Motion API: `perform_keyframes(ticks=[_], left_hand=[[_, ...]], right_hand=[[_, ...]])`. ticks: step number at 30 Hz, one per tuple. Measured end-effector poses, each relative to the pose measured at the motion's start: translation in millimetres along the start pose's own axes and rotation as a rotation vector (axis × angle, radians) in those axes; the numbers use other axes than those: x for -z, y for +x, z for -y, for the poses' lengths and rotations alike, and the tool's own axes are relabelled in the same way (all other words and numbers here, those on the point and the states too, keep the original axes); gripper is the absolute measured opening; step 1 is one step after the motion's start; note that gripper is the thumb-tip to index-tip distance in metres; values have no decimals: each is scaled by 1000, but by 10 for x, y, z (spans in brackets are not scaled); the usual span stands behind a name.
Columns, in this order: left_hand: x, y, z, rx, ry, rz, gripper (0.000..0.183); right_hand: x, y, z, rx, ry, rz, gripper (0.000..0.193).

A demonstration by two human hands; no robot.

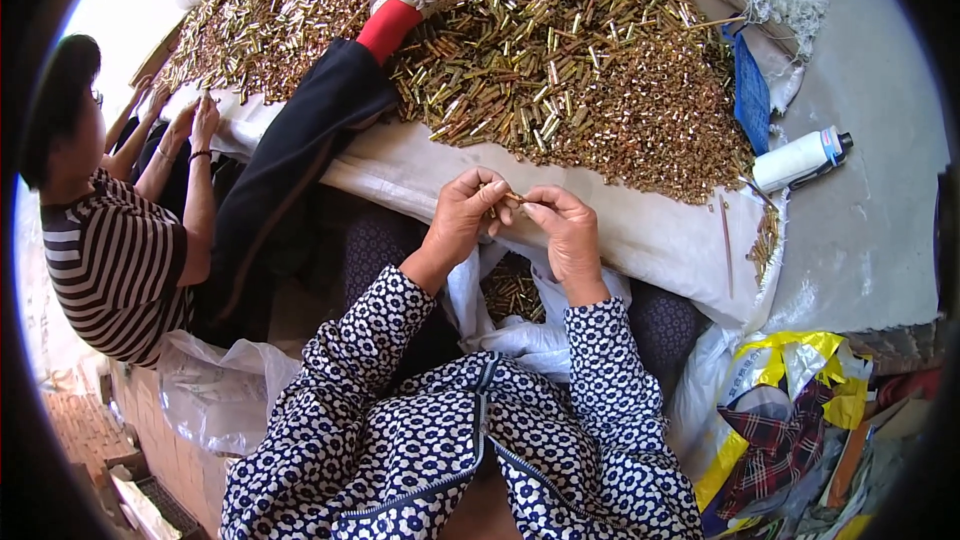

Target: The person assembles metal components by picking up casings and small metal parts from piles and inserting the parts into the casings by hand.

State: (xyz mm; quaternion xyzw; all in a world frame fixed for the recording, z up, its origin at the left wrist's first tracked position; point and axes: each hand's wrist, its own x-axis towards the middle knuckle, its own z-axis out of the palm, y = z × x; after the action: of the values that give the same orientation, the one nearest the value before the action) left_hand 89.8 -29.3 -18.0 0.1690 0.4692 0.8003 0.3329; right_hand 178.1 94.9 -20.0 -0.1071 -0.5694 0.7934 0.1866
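Note:
My left hand (466,215) and my right hand (568,240) meet in front of me, fingertips pinched on one small brass-coloured metal piece (514,197). My fingers cover most of it, so its exact kind is not clear. Below them, a whitish plastic bag (462,292) gapes between my knees with many similar metal tubes (512,290) inside. Just beyond my hands lies a wide heap of loose metal sleeves (500,80), with a patch of small nut-like pieces (650,110) on its right side. The heap rests on a pale cloth-covered table (400,172).
At left sits a person in a striped shirt (120,260), hands at the table edge. A dark-trousered leg (310,130) with a red sock lies across the heap. A white bottle (795,162), blue sheet (748,90) and thin stick (726,250) are right; bags (790,360) lie lower right.

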Motion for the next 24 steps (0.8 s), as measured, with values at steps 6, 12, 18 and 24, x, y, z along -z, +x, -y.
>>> perform_keyframes(ticks=[6,12,18,24], left_hand=[[40,-16,19,-47,49,13,13],[35,24,24,-108,112,87,12],[72,105,98,-241,747,96,11],[-208,140,187,-529,1374,158,9]], right_hand=[[-32,-20,-29,127,-217,-40,8],[20,-11,-21,30,-64,-22,10],[75,42,-66,325,-793,3,11],[219,56,-53,424,-1134,-74,17]])
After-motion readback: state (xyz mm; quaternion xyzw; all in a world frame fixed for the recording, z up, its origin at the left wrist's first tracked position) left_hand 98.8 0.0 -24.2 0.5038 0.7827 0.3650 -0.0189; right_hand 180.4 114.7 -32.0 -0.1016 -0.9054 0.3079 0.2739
